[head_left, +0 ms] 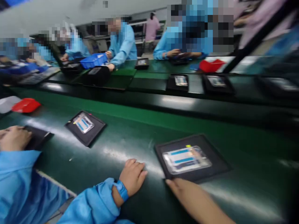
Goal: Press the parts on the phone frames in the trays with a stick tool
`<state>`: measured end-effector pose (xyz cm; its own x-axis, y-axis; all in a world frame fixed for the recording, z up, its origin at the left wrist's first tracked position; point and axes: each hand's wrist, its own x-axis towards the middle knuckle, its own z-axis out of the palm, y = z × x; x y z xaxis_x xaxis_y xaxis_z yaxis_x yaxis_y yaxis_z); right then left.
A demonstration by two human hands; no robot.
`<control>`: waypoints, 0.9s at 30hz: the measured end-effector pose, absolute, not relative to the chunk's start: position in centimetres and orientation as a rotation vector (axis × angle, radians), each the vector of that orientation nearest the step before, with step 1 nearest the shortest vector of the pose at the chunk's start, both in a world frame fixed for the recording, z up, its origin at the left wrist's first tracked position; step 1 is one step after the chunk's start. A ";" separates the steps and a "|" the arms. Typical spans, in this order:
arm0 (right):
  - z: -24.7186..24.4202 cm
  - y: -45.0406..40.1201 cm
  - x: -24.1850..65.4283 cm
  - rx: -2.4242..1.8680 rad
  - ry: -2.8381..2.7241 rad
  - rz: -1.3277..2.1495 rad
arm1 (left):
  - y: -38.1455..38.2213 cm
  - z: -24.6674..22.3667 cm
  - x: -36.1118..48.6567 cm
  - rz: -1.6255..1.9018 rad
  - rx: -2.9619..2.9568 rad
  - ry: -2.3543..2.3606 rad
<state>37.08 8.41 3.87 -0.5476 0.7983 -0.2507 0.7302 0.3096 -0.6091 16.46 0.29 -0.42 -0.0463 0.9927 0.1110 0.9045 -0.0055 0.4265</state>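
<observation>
My left hand point(132, 176), with a blue band at the wrist, rests on the green table surface, its fingers loosely spread and nothing in them. To its right, my right hand point(187, 194) is at the near edge of a black tray point(210, 174), gripping it near its left corner; part of the fingers is hidden. In this tray lies a phone-sized device part point(187, 159) with blue strips, a clear edge and a small yellow tab. A gap of table separates my left hand from the tray.
Another black tray point(87, 137) with a similar part lies at the upper left. Beside me, a co-worker's hand point(16, 138) touches a dark tray. A red bin point(26, 105) stands behind. Across, people in blue work beside more trays and a blue basket point(93, 61).
</observation>
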 end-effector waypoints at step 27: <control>4.9 7.9 39.6 -1.898 -2.309 0.400 | 0.1 0.6 15.7 0.093 2.158 1.996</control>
